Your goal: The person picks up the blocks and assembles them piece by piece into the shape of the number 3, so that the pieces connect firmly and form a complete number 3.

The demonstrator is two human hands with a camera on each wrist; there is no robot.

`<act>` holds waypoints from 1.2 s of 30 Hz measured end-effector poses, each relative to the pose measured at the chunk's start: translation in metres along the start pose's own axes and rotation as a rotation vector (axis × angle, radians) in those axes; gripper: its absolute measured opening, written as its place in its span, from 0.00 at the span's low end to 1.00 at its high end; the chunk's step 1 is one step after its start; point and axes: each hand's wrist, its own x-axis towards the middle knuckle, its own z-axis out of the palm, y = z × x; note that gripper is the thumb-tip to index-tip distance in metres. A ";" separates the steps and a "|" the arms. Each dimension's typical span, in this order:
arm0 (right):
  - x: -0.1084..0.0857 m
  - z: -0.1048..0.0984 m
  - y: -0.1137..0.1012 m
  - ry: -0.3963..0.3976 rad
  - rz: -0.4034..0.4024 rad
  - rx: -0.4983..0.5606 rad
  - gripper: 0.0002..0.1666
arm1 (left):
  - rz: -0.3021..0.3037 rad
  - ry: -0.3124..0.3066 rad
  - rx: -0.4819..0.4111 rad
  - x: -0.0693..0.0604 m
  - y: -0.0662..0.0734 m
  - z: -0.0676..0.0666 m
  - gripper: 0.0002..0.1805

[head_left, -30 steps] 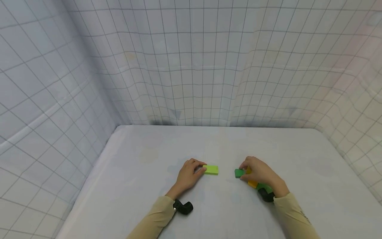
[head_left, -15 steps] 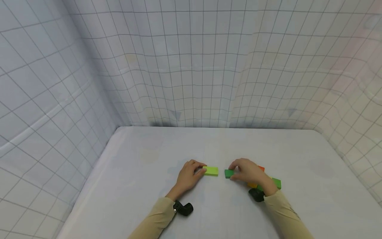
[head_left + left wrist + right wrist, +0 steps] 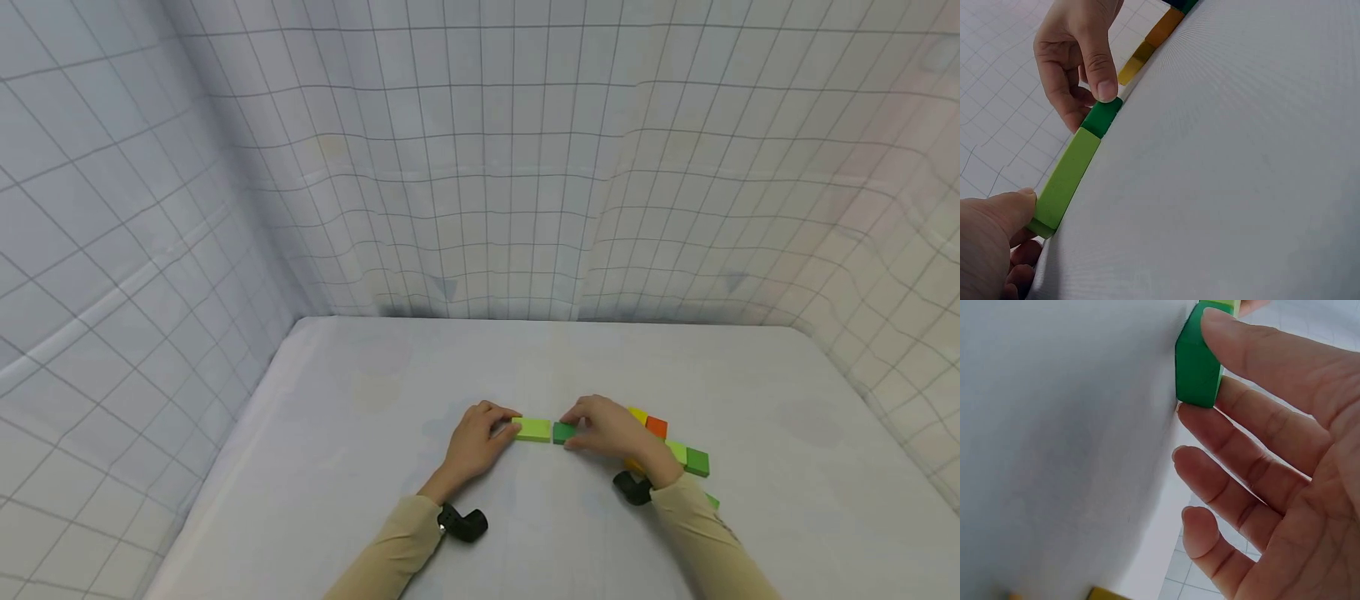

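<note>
On the white table lies a light green block (image 3: 534, 430), longer than it is wide. My left hand (image 3: 474, 437) pinches its left end between thumb and fingers. A short dark green block (image 3: 562, 432) is held in my right hand (image 3: 609, 429), thumb on the near side and fingers on the far side. In the left wrist view the dark green block (image 3: 1102, 117) sits end to end with the light green block (image 3: 1063, 181); in the head view a very thin line parts them. The right wrist view shows the other right-hand fingers spread behind the dark green block (image 3: 1197, 369).
Right of the right hand lie several loose blocks: yellow (image 3: 637, 414), red-orange (image 3: 656, 427), light green and green (image 3: 697, 462). The right wrist and sleeve hide some of them. A white gridded curtain (image 3: 480, 192) rises behind the table (image 3: 360, 483) and along both sides.
My right hand has moved left with the dark green block, up to the light green block's right end. More loose blocks show behind it. The left hand has hardly moved.
</note>
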 end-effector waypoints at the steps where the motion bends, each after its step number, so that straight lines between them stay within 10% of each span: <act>1: 0.001 0.001 0.000 0.001 0.000 -0.003 0.17 | -0.001 -0.003 0.000 0.000 0.000 0.000 0.15; 36: 0.005 0.014 0.004 0.061 -0.092 -0.045 0.18 | -0.023 -0.025 -0.001 0.001 0.000 -0.001 0.16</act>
